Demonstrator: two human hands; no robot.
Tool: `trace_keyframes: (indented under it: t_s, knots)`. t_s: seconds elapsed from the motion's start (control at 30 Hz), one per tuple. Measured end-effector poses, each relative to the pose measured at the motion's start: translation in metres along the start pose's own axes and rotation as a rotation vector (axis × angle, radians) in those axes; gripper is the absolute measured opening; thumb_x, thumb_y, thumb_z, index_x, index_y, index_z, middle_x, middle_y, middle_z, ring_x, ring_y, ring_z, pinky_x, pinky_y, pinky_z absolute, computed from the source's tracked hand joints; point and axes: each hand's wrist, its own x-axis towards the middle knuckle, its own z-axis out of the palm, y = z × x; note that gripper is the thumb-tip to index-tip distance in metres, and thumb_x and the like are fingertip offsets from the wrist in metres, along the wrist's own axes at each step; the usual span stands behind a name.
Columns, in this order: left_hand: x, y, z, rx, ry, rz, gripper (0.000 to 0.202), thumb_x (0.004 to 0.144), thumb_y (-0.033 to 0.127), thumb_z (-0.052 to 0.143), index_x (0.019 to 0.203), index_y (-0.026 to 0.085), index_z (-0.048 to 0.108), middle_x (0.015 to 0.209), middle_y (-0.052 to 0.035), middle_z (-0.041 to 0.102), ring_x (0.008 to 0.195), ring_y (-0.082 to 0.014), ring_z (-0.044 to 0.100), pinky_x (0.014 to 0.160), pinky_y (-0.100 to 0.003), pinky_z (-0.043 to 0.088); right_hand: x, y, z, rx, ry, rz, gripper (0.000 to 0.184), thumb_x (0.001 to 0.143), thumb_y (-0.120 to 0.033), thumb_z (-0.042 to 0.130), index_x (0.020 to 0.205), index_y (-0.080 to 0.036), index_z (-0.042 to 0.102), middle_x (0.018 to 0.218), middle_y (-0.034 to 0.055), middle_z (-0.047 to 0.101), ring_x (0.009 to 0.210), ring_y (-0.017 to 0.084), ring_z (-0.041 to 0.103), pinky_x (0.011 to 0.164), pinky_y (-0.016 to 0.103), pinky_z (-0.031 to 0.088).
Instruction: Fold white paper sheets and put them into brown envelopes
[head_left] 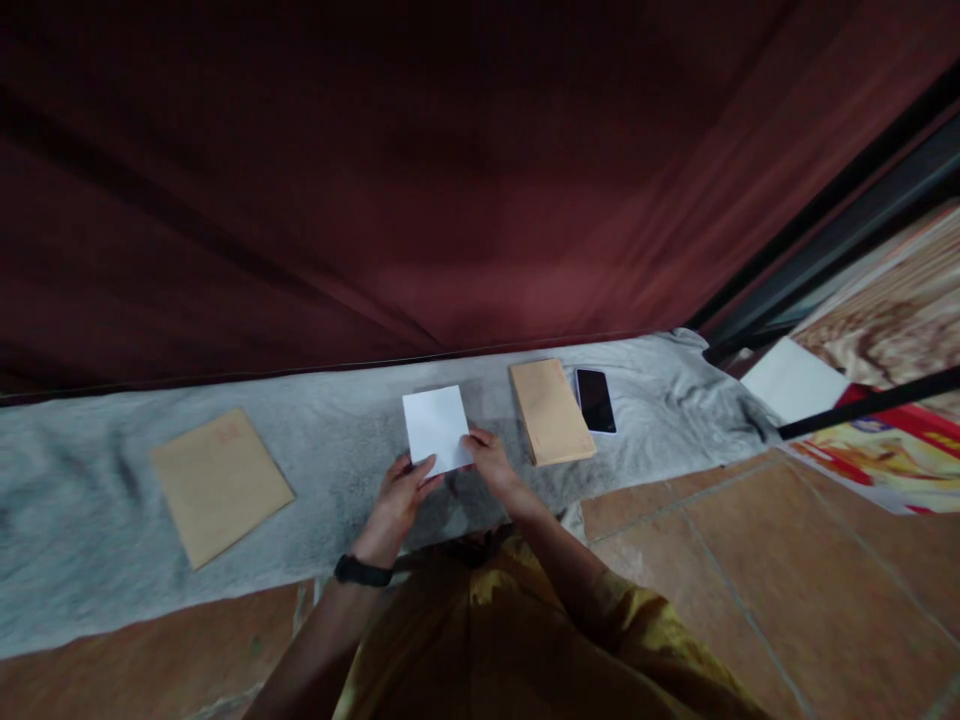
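A white sheet of paper (pixel 436 426), folded or squarish, is held up between both hands over the grey cloth. My left hand (pixel 402 490) pinches its lower left corner, thumb on top. At the lower right edge, my right hand (pixel 489 458) grips the same paper with thumb and fingers. To the right of my right hand lies a stack of brown envelopes (pixel 553 410). Another brown envelope (pixel 223 485) with faint red print rests by itself on the left.
The grey cloth (pixel 337 430) covers a long narrow surface against a dark red curtain (pixel 480 220). A phone (pixel 595 401) lies beside the stack. At the far right are a black frame, a white sheet (pixel 795 380) and a colourful printed package (pixel 892 455). Tiled floor (pixel 750 560) shows below.
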Motion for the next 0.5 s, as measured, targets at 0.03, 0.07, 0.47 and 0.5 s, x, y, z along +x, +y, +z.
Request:
trace_keyframes:
  t_s: [0.03, 0.07, 0.47, 0.5]
  knots:
    - [0.000, 0.001, -0.001, 0.022, 0.004, 0.001, 0.037, 0.061, 0.026, 0.087, 0.093, 0.019, 0.069, 0.100, -0.0062, 0.078, 0.086, -0.0206, 0.074, 0.071, -0.030, 0.061, -0.001, -0.001, -0.002, -0.009, 0.011, 0.004, 0.028, 0.083, -0.042, 0.062, 0.091, -0.018, 0.074, 0.078, 0.0021, 0.070, 0.065, 0.017, 0.061, 0.047, 0.025, 0.051]
    - [0.001, 0.003, -0.003, 0.037, 0.011, 0.004, 0.038, 0.061, 0.028, 0.087, 0.093, 0.018, 0.069, 0.097, -0.0066, 0.078, 0.084, -0.0204, 0.074, 0.068, -0.029, 0.060, -0.003, -0.002, -0.004, -0.021, 0.015, 0.008, 0.026, 0.081, -0.041, 0.063, 0.089, -0.018, 0.074, 0.075, 0.0014, 0.069, 0.063, 0.016, 0.059, 0.045, 0.024, 0.049]
    - [0.017, 0.031, -0.021, 0.132, 0.175, 0.120, 0.035, 0.049, 0.030, 0.089, 0.072, 0.016, 0.067, 0.063, 0.0019, 0.067, 0.051, -0.0094, 0.056, 0.045, -0.020, 0.040, 0.001, -0.021, -0.022, -0.130, 0.005, -0.032, 0.012, 0.072, -0.034, 0.072, 0.073, -0.022, 0.073, 0.064, -0.0038, 0.065, 0.062, 0.013, 0.057, 0.052, 0.021, 0.044]
    - [0.018, 0.030, -0.022, 0.143, 0.171, 0.122, 0.038, 0.046, 0.032, 0.090, 0.070, 0.015, 0.066, 0.061, 0.0023, 0.065, 0.050, -0.0089, 0.054, 0.044, -0.020, 0.037, 0.003, -0.022, -0.023, -0.123, 0.019, -0.031, 0.012, 0.071, -0.034, 0.072, 0.071, -0.022, 0.072, 0.065, -0.0036, 0.065, 0.063, 0.014, 0.057, 0.053, 0.021, 0.045]
